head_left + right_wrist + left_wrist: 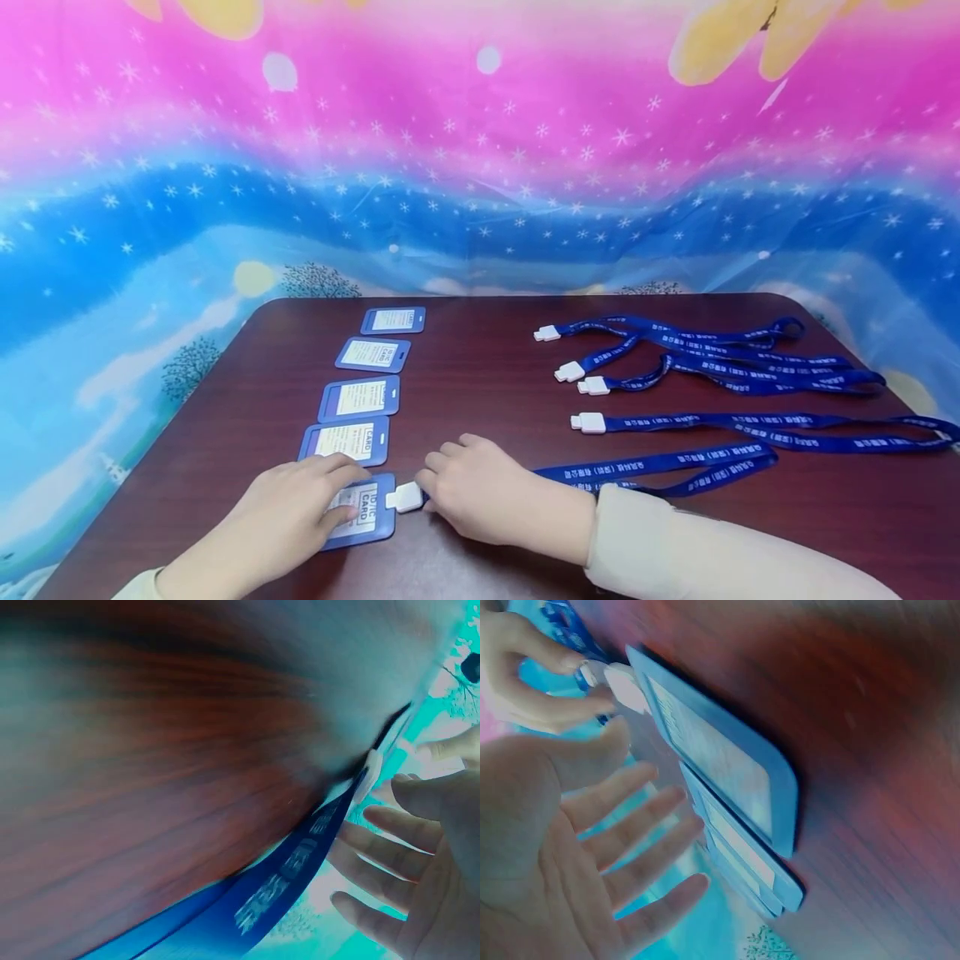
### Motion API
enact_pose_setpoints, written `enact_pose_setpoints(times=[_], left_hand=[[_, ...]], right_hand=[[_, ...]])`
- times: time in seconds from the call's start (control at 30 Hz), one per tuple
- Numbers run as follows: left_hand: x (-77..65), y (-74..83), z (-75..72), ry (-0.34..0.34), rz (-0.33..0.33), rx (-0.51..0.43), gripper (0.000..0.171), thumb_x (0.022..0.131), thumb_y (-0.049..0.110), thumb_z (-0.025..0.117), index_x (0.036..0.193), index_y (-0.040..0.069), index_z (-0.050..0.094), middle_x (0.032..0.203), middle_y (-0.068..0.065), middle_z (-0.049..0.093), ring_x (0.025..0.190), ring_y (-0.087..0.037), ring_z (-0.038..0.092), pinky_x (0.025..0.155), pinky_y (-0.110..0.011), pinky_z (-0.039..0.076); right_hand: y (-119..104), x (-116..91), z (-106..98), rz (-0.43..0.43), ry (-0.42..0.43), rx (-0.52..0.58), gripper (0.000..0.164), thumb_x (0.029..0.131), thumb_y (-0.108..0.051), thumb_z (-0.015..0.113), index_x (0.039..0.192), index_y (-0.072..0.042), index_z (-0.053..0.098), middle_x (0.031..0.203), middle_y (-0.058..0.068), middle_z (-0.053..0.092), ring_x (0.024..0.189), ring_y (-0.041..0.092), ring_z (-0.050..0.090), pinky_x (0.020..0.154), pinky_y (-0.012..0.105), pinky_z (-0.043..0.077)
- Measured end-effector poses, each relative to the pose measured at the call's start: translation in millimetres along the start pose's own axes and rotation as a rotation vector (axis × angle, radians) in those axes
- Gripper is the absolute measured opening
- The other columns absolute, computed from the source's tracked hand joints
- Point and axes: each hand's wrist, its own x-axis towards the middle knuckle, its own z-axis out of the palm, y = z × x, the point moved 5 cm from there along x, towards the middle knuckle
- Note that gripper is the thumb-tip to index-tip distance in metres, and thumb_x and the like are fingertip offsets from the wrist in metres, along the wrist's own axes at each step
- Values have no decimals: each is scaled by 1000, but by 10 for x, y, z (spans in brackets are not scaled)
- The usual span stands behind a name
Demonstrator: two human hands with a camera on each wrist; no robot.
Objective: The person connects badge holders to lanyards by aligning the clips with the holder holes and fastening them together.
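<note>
A blue badge holder (385,508) with an ID/IC card insert lies at the table's front. My left hand (292,504) is over its left part in the head view; the left wrist view shows the fingers spread and loose beside it. The white clip (406,497) of a blue lanyard (675,465) meets the holder's right edge; whether it is hooked through the slot I cannot tell. Close to the clip is my right hand (487,496), its fingers loosely extended beside the strap (300,862) in the right wrist view, without a visible grip.
Several more badge holders (362,397) form a column toward the back left. Several blue lanyards with white clips (592,422) lie on the right of the dark wooden table (465,375). A colourful printed cloth (480,167) hangs behind the table's far edge.
</note>
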Motion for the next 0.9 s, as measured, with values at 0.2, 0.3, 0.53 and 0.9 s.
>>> enact_pose_setpoints(times=[0.2,0.3,0.53,0.9], left_hand=[[26,1,-51,74,91,67,26,82,30,81,106,27,73,101,12,69,89,-8,65,74,-36,57],[52,-4,-71,99,78,65,23,83,28,81,105,28,74,101,13,69,90,-8,66,75,-36,57],[85,7,-97,157,94,52,21,84,25,80,104,26,74,101,13,70,93,-9,67,76,-37,57],[151,7,-89,100,51,24,21,85,26,79,106,24,75,105,9,71,100,-13,67,82,-41,56]], right_hand=[[172,-232,-3,56,35,64,26,96,-36,65,115,-20,73,100,-7,70,92,10,63,82,26,52],[268,-377,4,81,74,70,23,96,-34,66,111,-19,74,96,-6,70,89,11,64,80,27,52],[516,-741,17,158,147,131,17,93,-27,71,103,-15,74,90,-4,68,83,13,64,74,30,53],[956,-1139,27,312,193,143,15,87,-23,78,99,-14,75,90,-3,69,85,13,66,78,36,56]])
